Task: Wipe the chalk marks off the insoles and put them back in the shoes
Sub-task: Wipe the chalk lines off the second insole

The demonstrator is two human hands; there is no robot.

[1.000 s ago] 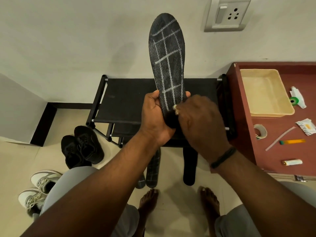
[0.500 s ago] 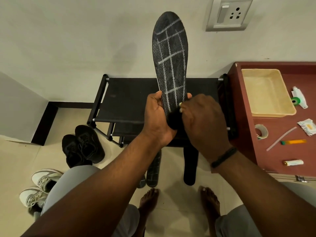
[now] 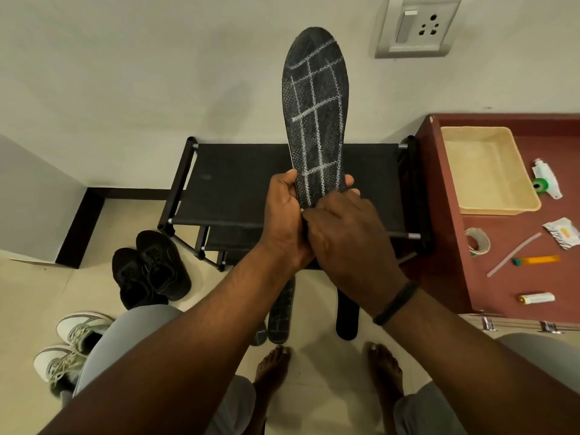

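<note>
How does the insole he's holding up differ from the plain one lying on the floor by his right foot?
The held insole stands upright, gripped by the left hand; the floor insole lies flat, untouched. The held insole carries a white chalk grid; the floor insole shows plain black. Both are dark.

1. A black insole [image 3: 315, 120] rises upright before the wall, gripped at its heel by the left hand [image 3: 284, 218], the right hand [image 3: 345, 237] pressed against it.
2. Below the hands, a black folding rack [image 3: 232, 183] blocks the floor.
3. Two more insoles [image 3: 280, 315] lie between rack and bare feet.
4. Black shoes [image 3: 150, 271] crowd the floor on the left; open wall flanks the raised insole.
</note>
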